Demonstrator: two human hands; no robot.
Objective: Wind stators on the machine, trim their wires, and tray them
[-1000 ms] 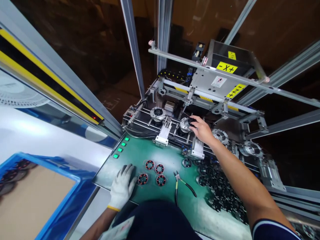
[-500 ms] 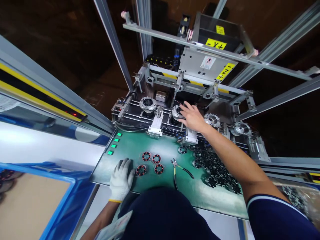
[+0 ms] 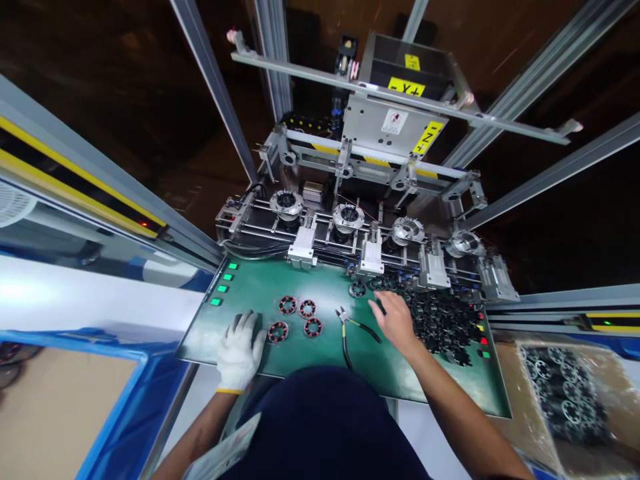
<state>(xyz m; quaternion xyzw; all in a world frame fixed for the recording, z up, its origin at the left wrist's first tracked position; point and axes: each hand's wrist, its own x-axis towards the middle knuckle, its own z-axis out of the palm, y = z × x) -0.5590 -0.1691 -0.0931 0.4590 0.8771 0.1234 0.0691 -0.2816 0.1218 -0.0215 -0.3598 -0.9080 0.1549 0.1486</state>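
My left hand [image 3: 239, 350], in a white knit glove, lies flat on the green worktop [image 3: 320, 363] with nothing in it. Beside it are several wound stator rings [image 3: 278, 331] with reddish copper coils. My bare right hand [image 3: 397, 323] is over the worktop, fingers apart, at the left edge of a heap of black stator cores [image 3: 443, 320]. A single black core [image 3: 357, 289] lies left of its fingertips. Cutting pliers [image 3: 344, 317] with dark handles rest between my hands. Black cores sit in the leftmost round fixture [image 3: 286, 203] and the one beside it [image 3: 349, 217].
Two more round metal fixtures [image 3: 407, 231] stand to the right on the winding machine [image 3: 370, 160]. Aluminium posts [image 3: 215, 87] frame it. A blue bin [image 3: 143, 373] is at left. At right, a plastic-lined carton [image 3: 620, 400] holds more cores. Green lit buttons [image 3: 223, 289] line the worktop's left edge.
My right hand has drawn back from the second fixture to the core heap; a black core is visible in that fixture. My left hand stays flat. The view has shifted slightly.
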